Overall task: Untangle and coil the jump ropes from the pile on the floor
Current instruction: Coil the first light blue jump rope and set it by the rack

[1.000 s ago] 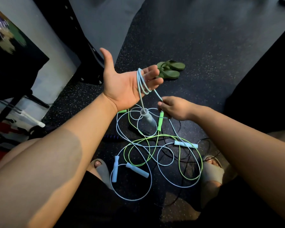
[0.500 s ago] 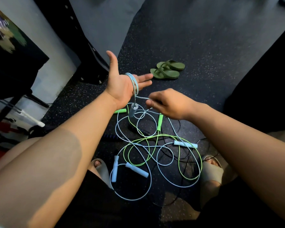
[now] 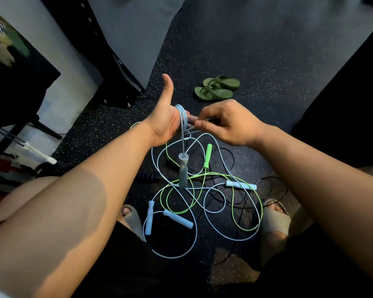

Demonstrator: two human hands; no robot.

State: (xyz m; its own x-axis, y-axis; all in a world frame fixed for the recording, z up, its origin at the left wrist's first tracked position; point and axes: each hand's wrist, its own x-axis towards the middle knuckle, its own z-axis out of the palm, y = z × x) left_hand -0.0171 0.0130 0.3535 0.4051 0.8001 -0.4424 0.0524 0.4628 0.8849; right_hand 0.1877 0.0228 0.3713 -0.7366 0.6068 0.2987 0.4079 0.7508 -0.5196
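Note:
My left hand point(image 3: 164, 121) is raised with thumb up and several turns of light blue jump rope point(image 3: 181, 117) wound round its fingers. One blue handle point(image 3: 183, 171) hangs straight down from those turns. My right hand point(image 3: 224, 123) pinches the same blue cord right next to the left fingers. Below on the floor lies the tangled pile point(image 3: 202, 194): light blue cord, neon green cord point(image 3: 235, 211) with a green handle point(image 3: 207, 155), thin black cord point(image 3: 228, 155), and more blue handles point(image 3: 241, 185) point(image 3: 177, 218) point(image 3: 149, 218).
Green flip-flops point(image 3: 218, 88) lie on the speckled black floor beyond the hands. My sandalled feet point(image 3: 274, 220) point(image 3: 131, 218) flank the pile. A dark purple handle point(image 3: 145, 176) pokes from under my left arm. A black rack base point(image 3: 116, 97) and gear stand at left.
My left hand turned from palm-open to thumb-up with the blue cord wound tighter on it. My right hand rose from the pile to the left fingers, feeding cord. The hanging handle dropped lower.

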